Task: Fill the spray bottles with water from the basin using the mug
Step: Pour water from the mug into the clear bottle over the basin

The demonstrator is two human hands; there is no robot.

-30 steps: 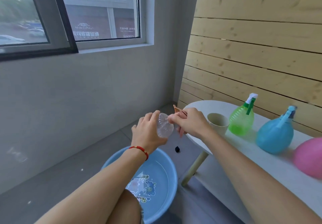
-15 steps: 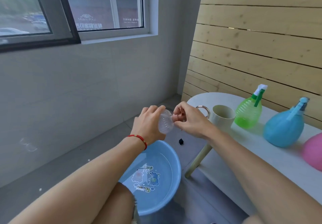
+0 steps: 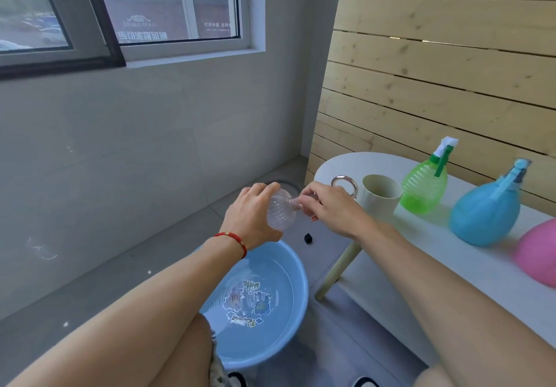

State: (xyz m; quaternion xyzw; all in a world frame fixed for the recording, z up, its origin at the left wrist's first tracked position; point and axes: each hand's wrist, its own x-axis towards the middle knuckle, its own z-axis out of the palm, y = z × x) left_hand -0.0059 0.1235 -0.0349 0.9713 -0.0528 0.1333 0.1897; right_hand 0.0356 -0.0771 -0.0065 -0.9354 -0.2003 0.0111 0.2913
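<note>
Overhead, both hands (image 3: 296, 210) clasping clear bottle (image 3: 281, 210) above basin (image 3: 296, 269), just off the table's (image 3: 451, 254) rounded edge.

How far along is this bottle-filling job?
Early, it seems. The green bottle shows liquid low down; the blue bottle and pink bottle are opaque, so unknowable. In hand: the left hand holds a clear bottle while the right hand works at its neck. Left: the mug stands unused, the basin still holds water.
</note>
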